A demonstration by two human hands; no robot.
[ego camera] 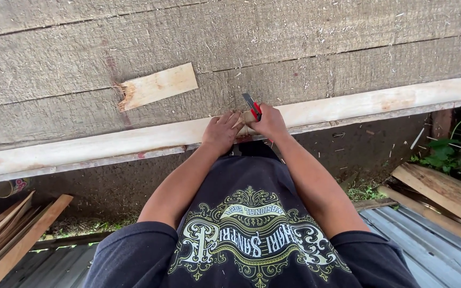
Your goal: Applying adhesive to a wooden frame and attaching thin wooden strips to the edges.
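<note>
A long pale wooden strip (108,143) lies along the near edge of a rough grey plank table (273,42). My left hand (221,129) presses down on the strip with its fingers spread slightly. My right hand (269,121), just beside it, grips a red and black utility knife (252,106), its blade pointing away from me over the strip. Thin fibres or string sit between the two hands on the strip; what they are is hard to tell.
A short pale offcut board (157,85) lies on the planks to the upper left. Loose wooden slats (12,234) lean at lower left, boards (444,192) at right over corrugated metal sheet (417,245). Bare soil lies under the table.
</note>
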